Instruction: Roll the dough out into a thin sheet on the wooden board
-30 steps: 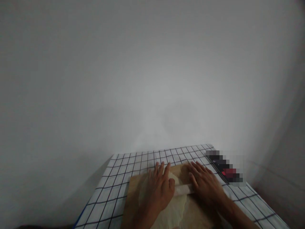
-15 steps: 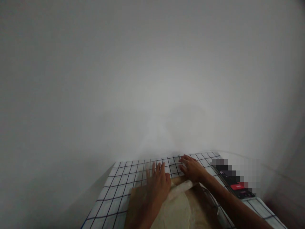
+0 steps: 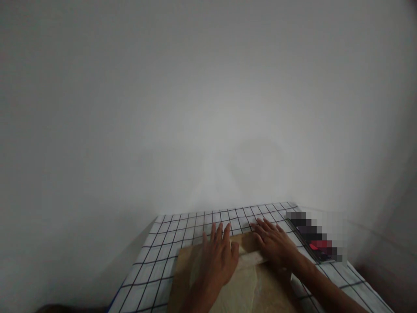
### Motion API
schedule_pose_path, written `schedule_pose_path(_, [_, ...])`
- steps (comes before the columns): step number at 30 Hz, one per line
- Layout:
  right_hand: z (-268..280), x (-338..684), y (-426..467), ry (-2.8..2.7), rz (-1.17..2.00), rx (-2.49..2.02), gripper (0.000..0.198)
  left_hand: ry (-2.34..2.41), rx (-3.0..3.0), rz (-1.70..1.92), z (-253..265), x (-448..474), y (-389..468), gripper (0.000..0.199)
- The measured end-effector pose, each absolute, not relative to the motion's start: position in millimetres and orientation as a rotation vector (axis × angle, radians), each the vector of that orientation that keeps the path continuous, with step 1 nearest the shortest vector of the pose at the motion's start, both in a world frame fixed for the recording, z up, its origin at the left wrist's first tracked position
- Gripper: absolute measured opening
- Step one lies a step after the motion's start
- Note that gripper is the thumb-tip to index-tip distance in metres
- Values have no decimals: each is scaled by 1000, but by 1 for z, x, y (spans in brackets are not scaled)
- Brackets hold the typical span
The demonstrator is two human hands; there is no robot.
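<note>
Facing a broad, matte grey wall (image 3: pixel 208 108), you work over a white cloth (image 3: pixel 153 263) ruled in dark squares, laid smooth and reaching to the wall. On it sits a tan wooden board (image 3: pixel 273 291), flat and straight-edged, its near end running out of view. On the board lies the dough (image 3: pixel 237 291), cream-coloured and soft-looking. It seems well along: it is pressed into a wide, thin sheet with a curving right edge. Your left forearm (image 3: pixel 203 289) covers part of the sheet, so how even it is there cannot be told. To the right of the board, apart from it, lies a dark, flat pack (image 3: pixel 311 241) with a red patch, mostly blurred into blocks. Your left hand (image 3: pixel 220 256) lies over one end of the slim, pale rolling pin (image 3: pixel 252 259), fingers long and fanned; your right hand (image 3: pixel 275 245) lies over the other end, fingers stretched forward. Neither hand visibly curls around the pin, and how hard the palms press cannot be seen. With the pin lying across the dough's far part, the flattening looks unfinished, though how much is left cannot be told
</note>
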State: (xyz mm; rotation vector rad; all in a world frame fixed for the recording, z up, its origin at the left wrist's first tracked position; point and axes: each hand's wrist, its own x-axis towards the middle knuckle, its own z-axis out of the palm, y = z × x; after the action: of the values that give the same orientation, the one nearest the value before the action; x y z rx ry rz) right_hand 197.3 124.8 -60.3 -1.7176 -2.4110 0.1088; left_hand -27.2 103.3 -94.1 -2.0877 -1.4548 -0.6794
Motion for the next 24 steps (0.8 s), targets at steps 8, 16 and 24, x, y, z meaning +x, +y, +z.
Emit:
schedule_pose_path(8, [-66, 204, 79, -2347, 47, -1776, 54, -1554, -2109, -705, -85, -13, 62, 52])
schedule_pose_path(16, [-71, 213, 20, -2357, 113, -1682, 53, -1453, -2130, -799, -92, -15, 32, 54])
schedule_pose_path(24, [-114, 222, -2, -2264, 89, -1709, 52, -1306, -2272, -666, -97, -28, 26, 65])
